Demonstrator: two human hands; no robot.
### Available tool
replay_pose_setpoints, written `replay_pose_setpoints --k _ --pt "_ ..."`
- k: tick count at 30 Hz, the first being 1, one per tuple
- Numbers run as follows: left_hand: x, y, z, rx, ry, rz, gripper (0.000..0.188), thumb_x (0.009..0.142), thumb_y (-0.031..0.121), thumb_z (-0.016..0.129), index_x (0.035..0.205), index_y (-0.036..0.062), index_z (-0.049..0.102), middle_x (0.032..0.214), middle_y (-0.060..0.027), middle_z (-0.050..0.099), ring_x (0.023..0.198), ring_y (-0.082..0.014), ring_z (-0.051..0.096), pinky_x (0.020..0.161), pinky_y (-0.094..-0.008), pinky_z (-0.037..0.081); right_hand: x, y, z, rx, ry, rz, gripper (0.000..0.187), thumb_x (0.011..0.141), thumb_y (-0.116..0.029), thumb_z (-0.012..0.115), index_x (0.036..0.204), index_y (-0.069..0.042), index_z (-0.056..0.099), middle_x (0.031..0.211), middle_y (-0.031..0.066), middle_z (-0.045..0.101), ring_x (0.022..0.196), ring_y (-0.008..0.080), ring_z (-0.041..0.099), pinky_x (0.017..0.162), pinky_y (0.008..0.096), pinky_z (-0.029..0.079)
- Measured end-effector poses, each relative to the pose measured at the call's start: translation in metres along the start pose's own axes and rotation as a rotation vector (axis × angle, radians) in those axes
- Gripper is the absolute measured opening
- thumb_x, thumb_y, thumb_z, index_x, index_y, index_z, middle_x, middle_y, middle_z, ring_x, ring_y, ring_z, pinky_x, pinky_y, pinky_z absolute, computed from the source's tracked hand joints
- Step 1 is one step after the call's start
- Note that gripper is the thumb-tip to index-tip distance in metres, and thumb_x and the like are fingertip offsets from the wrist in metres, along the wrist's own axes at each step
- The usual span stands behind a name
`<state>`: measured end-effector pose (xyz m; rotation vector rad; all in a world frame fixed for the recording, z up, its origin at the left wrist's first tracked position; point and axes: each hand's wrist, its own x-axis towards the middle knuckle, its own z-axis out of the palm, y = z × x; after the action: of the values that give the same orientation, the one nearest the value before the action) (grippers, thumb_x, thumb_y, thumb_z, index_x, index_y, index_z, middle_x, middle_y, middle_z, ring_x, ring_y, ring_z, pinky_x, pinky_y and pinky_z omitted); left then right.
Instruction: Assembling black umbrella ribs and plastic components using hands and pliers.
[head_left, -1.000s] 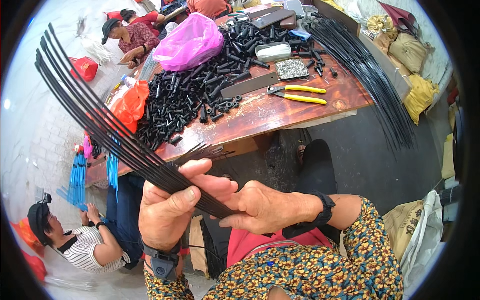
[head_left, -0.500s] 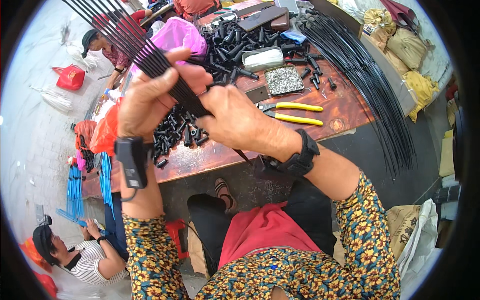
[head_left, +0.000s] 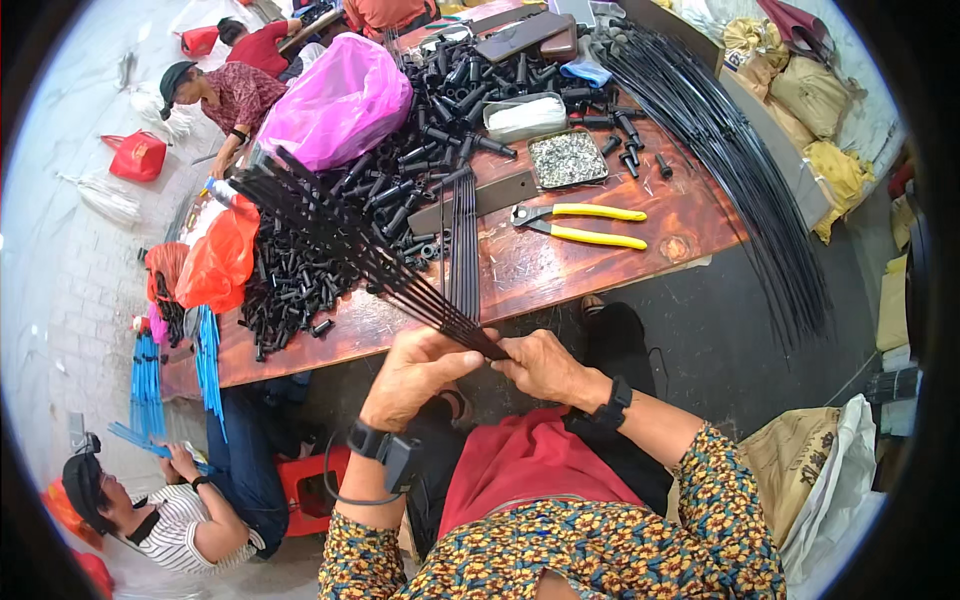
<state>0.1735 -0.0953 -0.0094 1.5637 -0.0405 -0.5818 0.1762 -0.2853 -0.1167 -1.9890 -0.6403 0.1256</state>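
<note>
A fanned bundle of thin black rods slants up and left from my hands, over the table's near edge. My left hand closes round its near end, thumb laid along the rods. Beside it my right hand pinches the same end, fingers bent. Behind the bundle, a second group of straight black rods runs toward the far side; I cannot tell whether it joins the held ones. Its far end crosses a flat dark metal bar. To the right lie yellow-handled pliers.
Black tubular parts heap across the wooden table, beside a pink bag and a red bag. A tray of small metal pieces stands behind the pliers. Long black rods overhang the right edge. Co-workers sit at left.
Both hands have come down and toward me with the bundle, from above the table to its near edge. The rods now fan out lower, uncovering the parts and the pink bag.
</note>
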Motion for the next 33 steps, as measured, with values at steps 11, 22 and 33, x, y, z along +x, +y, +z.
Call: replay_pose_setpoints --k 11,22,33 --pt "-0.005 0.056 -0.028 -0.063 -0.025 0.454 0.090 0.076 0.013 0.078 0.148 -0.0052 0.026 0.135 -0.0256 0.052 0.130 -0.0345 0.048 0.113 -0.0461 0.033 0.018 0.069 0.027 -0.054 0.101 -0.099 0.019 0.083 -0.014 0.067 0.093 0.002 0.067 0.082 0.0272 0.062 0.083 0.0451 0.061 0.071 0.0473 0.049" --pt "0.019 0.089 -0.004 -0.130 -0.024 0.632 0.053 0.096 0.017 0.059 0.139 -0.0074 0.040 0.113 -0.0241 0.066 0.107 -0.0327 0.065 0.092 -0.0420 0.055 0.013 0.075 0.029 0.012 -0.090 0.146 0.027 0.083 -0.023 0.069 0.083 0.004 0.068 0.080 0.0277 0.061 0.083 0.0441 0.063 0.069 0.0448 0.048" --pt "0.029 0.094 -0.005 -0.081 -0.045 0.623 0.026 0.096 0.013 0.058 0.114 -0.0051 0.058 0.098 -0.0166 0.068 0.096 -0.0301 0.069 0.083 -0.0392 0.058 0.008 0.065 0.014 -0.054 -0.211 0.273 0.030 0.081 -0.026 0.070 0.095 0.001 0.068 0.081 0.0261 0.064 0.081 0.0430 0.064 0.071 0.0457 0.049"
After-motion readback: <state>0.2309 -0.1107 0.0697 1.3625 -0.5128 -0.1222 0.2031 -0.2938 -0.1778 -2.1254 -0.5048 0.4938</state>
